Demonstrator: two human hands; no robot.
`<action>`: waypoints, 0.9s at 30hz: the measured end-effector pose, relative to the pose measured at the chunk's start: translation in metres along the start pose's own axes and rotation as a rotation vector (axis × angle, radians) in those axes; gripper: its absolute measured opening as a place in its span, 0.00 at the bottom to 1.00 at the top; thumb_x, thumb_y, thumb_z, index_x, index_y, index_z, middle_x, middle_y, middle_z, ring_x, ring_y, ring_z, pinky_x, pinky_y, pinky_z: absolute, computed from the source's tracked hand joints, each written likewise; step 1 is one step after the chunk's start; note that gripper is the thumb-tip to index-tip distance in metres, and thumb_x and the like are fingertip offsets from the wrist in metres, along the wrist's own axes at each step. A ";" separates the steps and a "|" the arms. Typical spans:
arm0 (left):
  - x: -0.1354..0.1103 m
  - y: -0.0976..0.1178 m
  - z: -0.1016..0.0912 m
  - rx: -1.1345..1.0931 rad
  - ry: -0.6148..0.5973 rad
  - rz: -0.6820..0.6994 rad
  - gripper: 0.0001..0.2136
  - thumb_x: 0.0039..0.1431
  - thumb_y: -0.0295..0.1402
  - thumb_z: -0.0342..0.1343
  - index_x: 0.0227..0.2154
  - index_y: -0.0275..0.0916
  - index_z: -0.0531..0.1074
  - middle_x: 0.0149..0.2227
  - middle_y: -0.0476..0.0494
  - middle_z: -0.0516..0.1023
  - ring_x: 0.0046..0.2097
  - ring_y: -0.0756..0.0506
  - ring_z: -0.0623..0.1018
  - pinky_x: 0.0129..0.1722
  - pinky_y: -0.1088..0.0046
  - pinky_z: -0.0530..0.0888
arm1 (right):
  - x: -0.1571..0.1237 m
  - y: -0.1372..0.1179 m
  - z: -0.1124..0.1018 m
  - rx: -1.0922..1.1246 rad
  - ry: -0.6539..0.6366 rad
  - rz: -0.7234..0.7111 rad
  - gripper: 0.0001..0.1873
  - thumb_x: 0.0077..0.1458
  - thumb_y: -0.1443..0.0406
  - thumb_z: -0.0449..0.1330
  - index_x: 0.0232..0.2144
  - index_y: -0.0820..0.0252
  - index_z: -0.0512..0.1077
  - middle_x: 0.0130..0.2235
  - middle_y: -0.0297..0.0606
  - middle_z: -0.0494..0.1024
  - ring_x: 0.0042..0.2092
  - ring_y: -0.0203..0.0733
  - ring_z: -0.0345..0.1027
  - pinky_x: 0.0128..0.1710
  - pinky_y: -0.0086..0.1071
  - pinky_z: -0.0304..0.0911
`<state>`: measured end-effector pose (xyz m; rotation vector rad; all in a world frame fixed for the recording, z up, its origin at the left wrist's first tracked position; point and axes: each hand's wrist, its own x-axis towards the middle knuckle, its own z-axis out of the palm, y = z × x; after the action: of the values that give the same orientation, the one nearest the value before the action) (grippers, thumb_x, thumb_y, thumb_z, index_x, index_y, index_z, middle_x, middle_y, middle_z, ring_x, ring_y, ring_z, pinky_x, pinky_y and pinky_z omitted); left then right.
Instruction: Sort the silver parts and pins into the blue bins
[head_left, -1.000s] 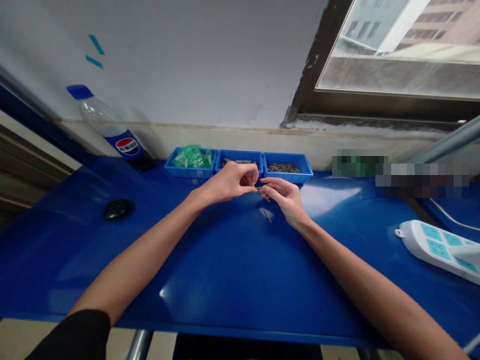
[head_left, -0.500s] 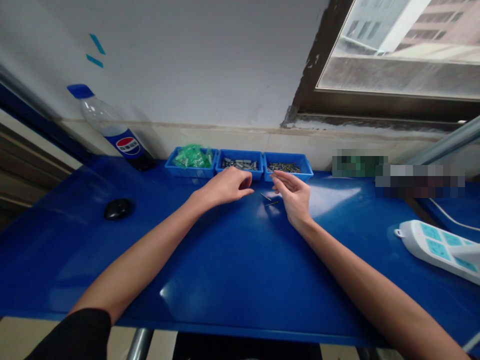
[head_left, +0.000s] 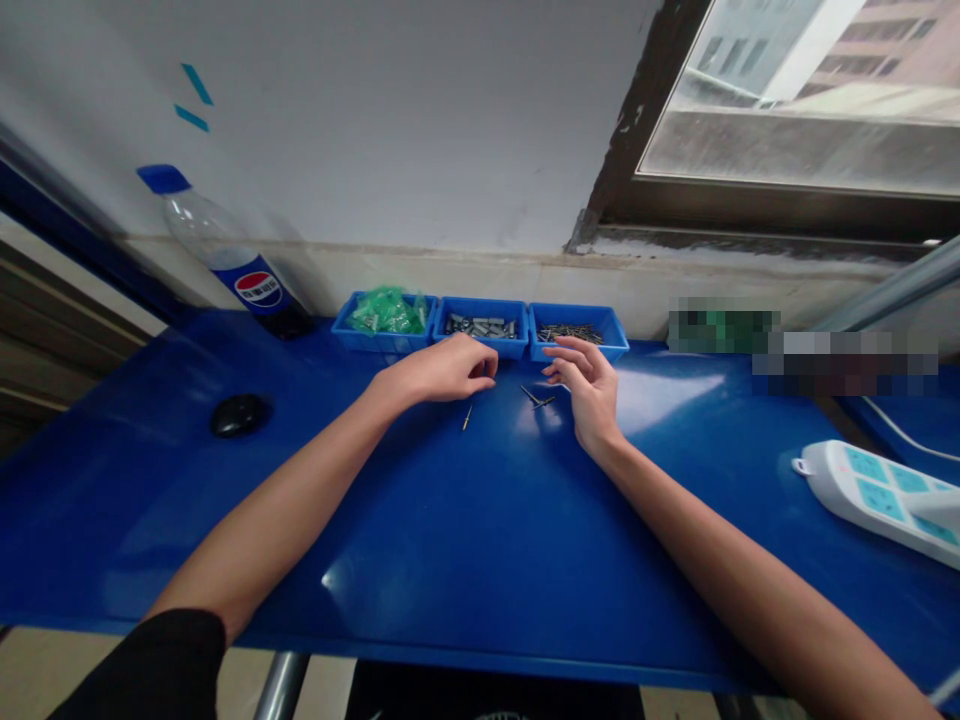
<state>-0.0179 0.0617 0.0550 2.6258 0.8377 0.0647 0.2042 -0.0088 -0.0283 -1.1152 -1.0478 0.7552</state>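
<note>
My left hand [head_left: 442, 370] hovers in front of the middle bin with its fingers curled in and the thumb close to them; anything inside them is hidden. Just below it shows one thin metal pin or screw [head_left: 467, 418] with a brassy end, apparently lying on the table. My right hand [head_left: 589, 390] is open, fingers loosely bent and apart, in front of the right bin [head_left: 616, 345] of thin metal pins or screws. Beside its fingertips several such pins [head_left: 537, 399] lie together on the blue table. Small grey metal cylinders fill the middle bin [head_left: 510, 350].
A green plastic bag [head_left: 388, 312] sits in the left bin [head_left: 375, 341]. Farther left are a cola bottle [head_left: 255, 285] and a black computer mouse [head_left: 238, 415]. On the right lies a white power strip [head_left: 832, 485]. The wall and window frame [head_left: 675, 205] bound the back.
My right fingers have spread and a pin has joined those beside them. My left hand has shifted slightly left, its fingers more curled, and a pin now shows below it.
</note>
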 end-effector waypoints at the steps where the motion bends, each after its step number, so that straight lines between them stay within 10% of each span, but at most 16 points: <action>1: -0.002 0.000 -0.001 -0.019 -0.049 -0.007 0.07 0.59 0.33 0.65 0.38 0.36 0.79 0.32 0.44 0.82 0.33 0.47 0.78 0.32 0.74 0.67 | 0.000 -0.001 0.000 -0.002 -0.003 0.007 0.15 0.56 0.62 0.64 0.47 0.56 0.76 0.43 0.40 0.85 0.35 0.41 0.76 0.35 0.36 0.71; 6: -0.007 0.002 0.000 -0.087 -0.243 -0.042 0.17 0.46 0.36 0.74 0.39 0.38 0.78 0.30 0.48 0.81 0.31 0.47 0.78 0.29 0.76 0.66 | 0.000 -0.002 0.001 0.026 -0.008 0.034 0.14 0.55 0.61 0.64 0.45 0.56 0.77 0.41 0.40 0.85 0.35 0.41 0.76 0.35 0.36 0.70; 14: -0.005 0.008 0.001 -0.079 -0.269 -0.068 0.17 0.45 0.18 0.60 0.39 0.38 0.78 0.34 0.47 0.82 0.31 0.48 0.78 0.26 0.77 0.67 | 0.000 -0.001 0.000 0.056 -0.039 0.058 0.14 0.55 0.63 0.64 0.45 0.56 0.77 0.42 0.40 0.84 0.35 0.41 0.75 0.35 0.36 0.69; 27: 0.002 0.013 0.001 -0.453 0.170 0.114 0.10 0.50 0.20 0.56 0.31 0.35 0.82 0.31 0.45 0.84 0.34 0.48 0.83 0.38 0.76 0.77 | 0.001 -0.004 -0.001 0.043 -0.106 0.082 0.11 0.55 0.61 0.64 0.42 0.55 0.78 0.37 0.37 0.84 0.33 0.41 0.75 0.35 0.35 0.68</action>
<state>-0.0090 0.0531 0.0588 2.2549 0.6343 0.4582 0.2052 -0.0095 -0.0248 -1.0961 -1.0742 0.9065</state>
